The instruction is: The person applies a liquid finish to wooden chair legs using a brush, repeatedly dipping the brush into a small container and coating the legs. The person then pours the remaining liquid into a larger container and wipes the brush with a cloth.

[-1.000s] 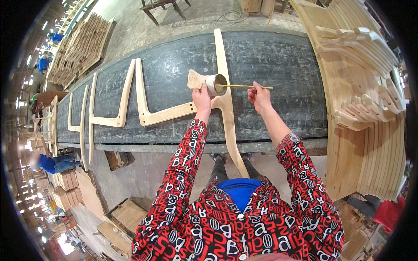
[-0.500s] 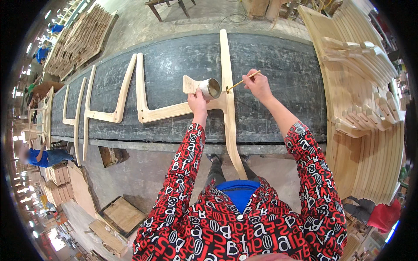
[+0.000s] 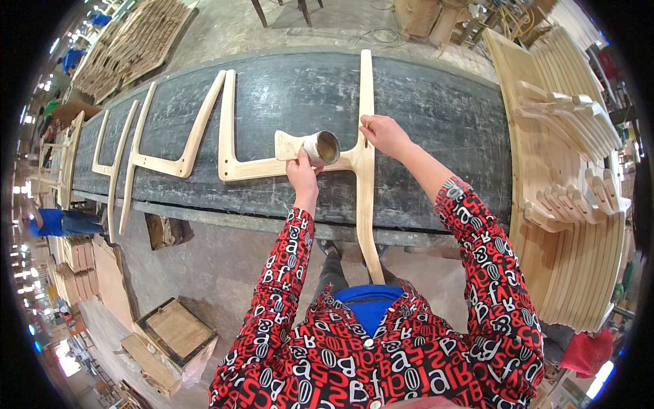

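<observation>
A pale wooden chair-side frame (image 3: 366,198) lies on the dark worktable, its long leg reaching past the near edge toward me. My left hand (image 3: 302,177) is closed on a small round can (image 3: 321,148) with a flat wooden handle (image 3: 287,146). The can tilts above the frame's crossbar, its open mouth showing a brownish inside. My right hand (image 3: 385,135) is pinched at the upright just above the joint, close to a small dark hole. The thin wooden stick in its fingers is mostly hidden now.
More chair-side frames (image 3: 158,163) lie along the dark table (image 3: 293,75) to the left. Stacked shaped wooden parts (image 3: 565,198) stand at the right end. Wood piles (image 3: 133,44) sit beyond the far left, and a wooden box (image 3: 176,330) is on the floor.
My right hand has moved left onto the upright, and its stick has turned mostly out of sight. The can has shifted slightly left and down in the view, which has itself moved a little.
</observation>
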Available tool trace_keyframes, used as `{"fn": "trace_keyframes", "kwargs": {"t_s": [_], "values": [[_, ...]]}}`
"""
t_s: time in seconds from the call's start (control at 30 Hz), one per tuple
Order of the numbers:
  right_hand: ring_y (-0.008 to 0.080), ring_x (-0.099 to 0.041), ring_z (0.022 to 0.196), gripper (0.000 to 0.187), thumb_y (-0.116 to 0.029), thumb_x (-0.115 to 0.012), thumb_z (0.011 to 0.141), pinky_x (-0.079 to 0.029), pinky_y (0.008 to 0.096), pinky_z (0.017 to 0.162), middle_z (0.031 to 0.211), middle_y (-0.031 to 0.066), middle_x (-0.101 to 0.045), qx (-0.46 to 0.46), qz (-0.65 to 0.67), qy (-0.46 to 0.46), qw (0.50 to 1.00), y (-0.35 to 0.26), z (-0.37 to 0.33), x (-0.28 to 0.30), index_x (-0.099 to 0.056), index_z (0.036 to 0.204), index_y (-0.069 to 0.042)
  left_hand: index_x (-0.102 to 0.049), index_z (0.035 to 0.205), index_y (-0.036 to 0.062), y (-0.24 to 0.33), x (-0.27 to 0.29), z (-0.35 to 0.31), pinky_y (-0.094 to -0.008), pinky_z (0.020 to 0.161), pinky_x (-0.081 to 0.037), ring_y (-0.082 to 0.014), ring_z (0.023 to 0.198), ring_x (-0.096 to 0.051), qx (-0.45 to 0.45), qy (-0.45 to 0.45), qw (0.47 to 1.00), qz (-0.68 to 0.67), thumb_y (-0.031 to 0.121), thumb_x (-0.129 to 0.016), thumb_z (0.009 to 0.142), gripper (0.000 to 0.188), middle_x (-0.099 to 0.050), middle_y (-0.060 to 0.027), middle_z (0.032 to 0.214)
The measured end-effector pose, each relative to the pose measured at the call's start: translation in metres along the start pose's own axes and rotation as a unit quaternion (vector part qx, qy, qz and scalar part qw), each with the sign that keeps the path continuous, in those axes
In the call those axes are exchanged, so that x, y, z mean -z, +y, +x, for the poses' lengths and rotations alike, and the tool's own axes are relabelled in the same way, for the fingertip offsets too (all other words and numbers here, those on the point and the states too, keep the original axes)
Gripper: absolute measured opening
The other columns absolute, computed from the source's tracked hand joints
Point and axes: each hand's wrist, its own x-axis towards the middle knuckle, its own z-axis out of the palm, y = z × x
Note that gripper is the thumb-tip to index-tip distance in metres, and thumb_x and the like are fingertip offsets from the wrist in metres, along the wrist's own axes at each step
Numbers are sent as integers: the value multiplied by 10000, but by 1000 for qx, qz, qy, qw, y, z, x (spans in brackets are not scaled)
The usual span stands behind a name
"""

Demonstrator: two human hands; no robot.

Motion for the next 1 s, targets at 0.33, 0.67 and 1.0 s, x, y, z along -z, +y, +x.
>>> {"fn": "trace_keyframes", "kwargs": {"t_s": [0.33,0.67,1.0], "values": [[345,-589,682,241,-256,-612,818,-462,421,618,676,167,-581,-96,-1,67,993,30,-6,22,-540,800,-27,-505,1123,66,7,-13,-8,-334,560,-583,-178,884,-597,8,-23,999,-35,205,-460,941,234,-567,-63,1047],[315,-587,729,102,25,-542,696,-462,370,649,741,143,-591,82,5,-172,982,42,2,65,-583,766,-37,-500,1118,59,3,-5,-8,-370,593,-589,-197,914,-590,11,-21,1000,-19,207,-469,935,237,-549,-73,1071],[144,-523,650,130,-140,-600,820,-433,296,599,667,86,-563,-119,209,-68,968,32,-12,90,-582,809,-12,-505,1078,-9,-3,8,10,-343,594,-583,-220,887,-595,9,24,999,19,230,-479,931,282,-559,-112,1032]]}}
